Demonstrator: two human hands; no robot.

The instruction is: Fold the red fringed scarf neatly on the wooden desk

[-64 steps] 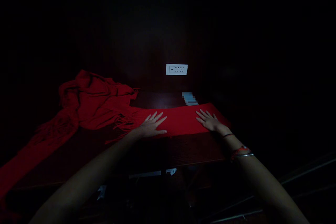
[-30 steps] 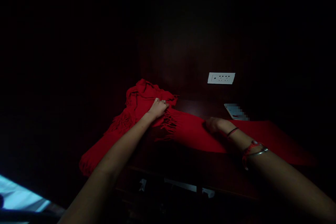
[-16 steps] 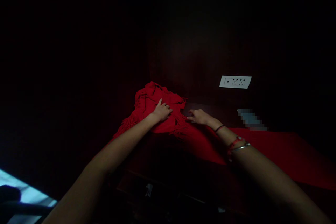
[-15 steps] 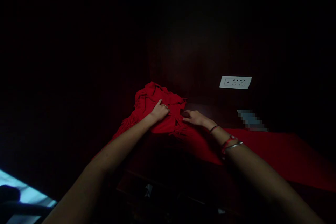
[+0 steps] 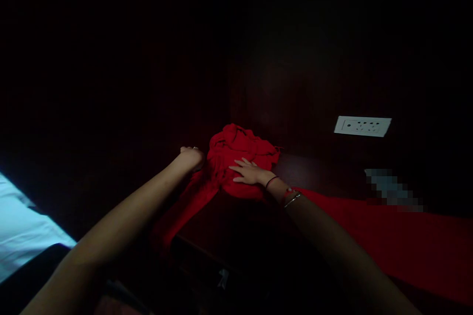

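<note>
A red fringed scarf (image 5: pixel 244 143) lies bunched in folds on a dark surface, one end trailing toward the lower left. My right hand (image 5: pixel 249 173) rests flat on the bunched part, fingers spread, with bracelets on the wrist. To the left of the bundle, my left hand (image 5: pixel 192 158) is bent down with its fingers curled, a ring showing. Its fingertips are hidden, and I cannot make out what is in them.
A white wall socket (image 5: pixel 362 126) is on the dark wall at the right. Below it lies a blurred-out flat object (image 5: pixel 393 189). Red cloth (image 5: pixel 417 241) stretches along the right. Pale fabric (image 5: pixel 25 221) shows at the lower left. Most surroundings are very dark.
My left hand has moved off the scarf's middle to its left side and curled. My right hand has come left from the edge onto the scarf and spread out. The view has shifted left.
</note>
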